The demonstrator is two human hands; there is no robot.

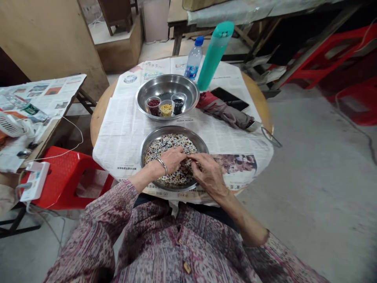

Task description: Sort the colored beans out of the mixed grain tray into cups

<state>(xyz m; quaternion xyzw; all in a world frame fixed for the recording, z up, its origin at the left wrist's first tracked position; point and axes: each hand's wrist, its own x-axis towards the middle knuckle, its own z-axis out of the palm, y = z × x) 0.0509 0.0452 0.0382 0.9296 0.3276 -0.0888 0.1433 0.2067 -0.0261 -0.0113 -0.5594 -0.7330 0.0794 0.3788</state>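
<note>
A shallow metal basin [144, 147] in front of me holds a mix of white, black, yellow and dark red grains and beans [165, 143]. Over its middle, my left hand [173, 159], with a bangle on the wrist, has its fingers curled together. My right hand [207, 173] reaches in from the right rim, fingers bent, its fingertips meeting those of the left. Whatever is pinched there is too small to make out. Behind stands a larger metal basin [169, 83] with a cup of red beans [153, 105], a cup of yellow beans [166, 110] and a cup of black beans [178, 106].
Newspaper [114, 129] covers the round table. At its back stand a water bottle [193, 61] and a tall teal bottle [215, 57]. A folded umbrella [226, 112] and a dark tablet-like object [231, 98] lie right. A red stool [67, 181] carries a power strip [35, 181] at left.
</note>
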